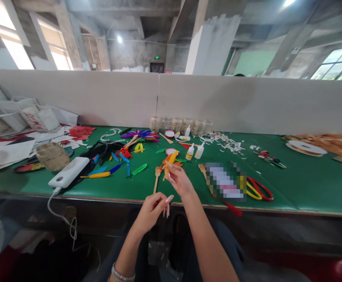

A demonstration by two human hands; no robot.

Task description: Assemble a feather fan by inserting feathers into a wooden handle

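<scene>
Yellow and orange feathers (168,161) sit bunched at the top of a thin wooden stick (157,181), above the green bench (265,197) near its front edge. The right hand (178,181) has its grip closed on them, with its fingertips (167,173) pressed against the feathers. The left hand (151,213) sits lower, out past the bench edge, its fingers drawn together in a pinch. Whether they hold anything thin, the view cannot settle. A beaded bracelet (123,273) circles that wrist.

Loose feathers in blue, green and yellow (112,171) lie just left of the hands, beside a purple feather fan (138,135) and a white power bank (68,172) whose cable drops over the edge. Farther back, glass jars (177,124) stand in a row against the partition (82,98), with white glue bottles (199,150) and paper trimmings (226,141) in front of them. To the right are a pixelated, unreadable object (225,182), red and yellow loops (257,188) and scissors (269,158) — the last well apart from both hands.
</scene>
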